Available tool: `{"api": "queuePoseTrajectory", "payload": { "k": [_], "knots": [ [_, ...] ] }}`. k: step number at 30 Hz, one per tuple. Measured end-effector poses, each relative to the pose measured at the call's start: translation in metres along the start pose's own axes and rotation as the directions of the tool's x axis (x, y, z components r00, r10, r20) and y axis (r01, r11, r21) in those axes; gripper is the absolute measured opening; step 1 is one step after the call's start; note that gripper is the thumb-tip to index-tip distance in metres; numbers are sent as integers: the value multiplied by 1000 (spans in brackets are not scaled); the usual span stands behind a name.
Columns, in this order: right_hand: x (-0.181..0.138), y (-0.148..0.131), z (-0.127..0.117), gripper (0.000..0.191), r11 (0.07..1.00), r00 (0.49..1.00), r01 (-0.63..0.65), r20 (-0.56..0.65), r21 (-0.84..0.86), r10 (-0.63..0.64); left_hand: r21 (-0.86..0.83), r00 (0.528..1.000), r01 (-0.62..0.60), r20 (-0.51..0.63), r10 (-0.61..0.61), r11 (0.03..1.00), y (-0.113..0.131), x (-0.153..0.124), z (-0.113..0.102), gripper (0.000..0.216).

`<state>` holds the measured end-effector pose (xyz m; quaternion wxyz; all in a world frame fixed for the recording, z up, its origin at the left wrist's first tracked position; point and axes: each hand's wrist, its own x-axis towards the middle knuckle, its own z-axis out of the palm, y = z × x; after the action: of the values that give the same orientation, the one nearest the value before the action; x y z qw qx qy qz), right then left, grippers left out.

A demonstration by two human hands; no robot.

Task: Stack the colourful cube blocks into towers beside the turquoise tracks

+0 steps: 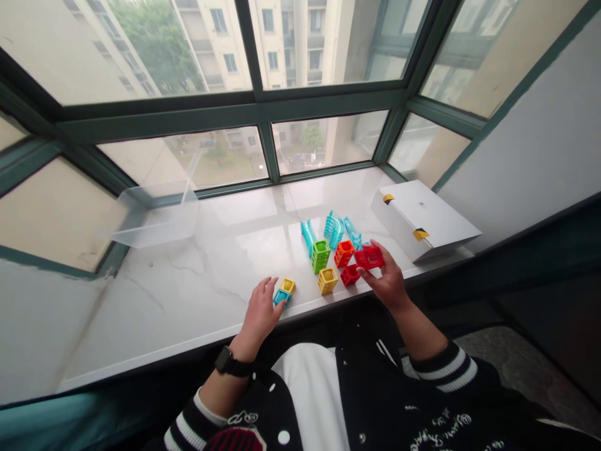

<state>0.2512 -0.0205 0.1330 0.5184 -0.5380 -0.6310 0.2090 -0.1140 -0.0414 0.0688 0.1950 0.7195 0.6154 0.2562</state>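
Observation:
My right hand (389,279) grips a red toy block (369,257) between thumb and fingers, just above the sill. Below it sits another red block (350,275), with an orange block (344,253) behind. Left of these stand a yellow block (327,281) and a taller green block (320,257). My left hand (261,308) is open, fingers apart, beside a small toy piece of yellow (288,286) and blue (282,297) parts. Its thumb reaches the blue part; whether it touches is unclear. Several translucent turquoise track pieces (334,230) lie behind the blocks.
A clear plastic bin (157,228) stands at the left by the window. On the right is a white box (427,216) with yellow-and-black tabs. The marble sill (201,275) ends at a front edge close to my body; green window frames border its back.

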Motion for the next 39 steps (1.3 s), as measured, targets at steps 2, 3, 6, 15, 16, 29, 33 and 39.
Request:
{"api": "queuePoseTrajectory", "payload": {
  "k": [2, 3, 6, 15, 16, 29, 33, 39],
  "knots": [
    [-5, 10, -7, 76, 997, 998, -60, -35, -46, 59, 91, 999, 1, 49, -6, 996, -11, -3, 9, 61],
    [-8, 14, -9, 74, 994, 996, -82, -48, -70, 79, 117, 997, -3, 73, -6, 993, -14, -4, 13, 61],
    [-13, 22, -10, 67, 984, 992, -124, -47, -124, 119, 165, 992, -13, 126, -8, 986, -13, -4, 22, 57],
    [-13, 50, 0, 61, 970, 981, -143, 105, -199, 166, 258, 974, 24, 213, -81, 966, 0, -3, 28, 43],
    [-13, 53, 1, 61, 969, 980, -134, 119, -210, 161, 267, 973, 28, 214, -88, 963, 0, -3, 27, 43],
    [-20, 94, 17, 66, 946, 969, -125, 167, -299, 181, 288, 964, 57, 232, -127, 956, 4, -4, 26, 43],
    [-22, 97, 20, 67, 945, 965, -148, 168, -291, 202, 283, 966, 53, 228, -121, 958, 4, -5, 25, 43],
    [-22, 95, 23, 69, 955, 959, -194, 162, -224, 232, 264, 968, 60, 221, -121, 963, 4, -4, 24, 43]
  ]
}}
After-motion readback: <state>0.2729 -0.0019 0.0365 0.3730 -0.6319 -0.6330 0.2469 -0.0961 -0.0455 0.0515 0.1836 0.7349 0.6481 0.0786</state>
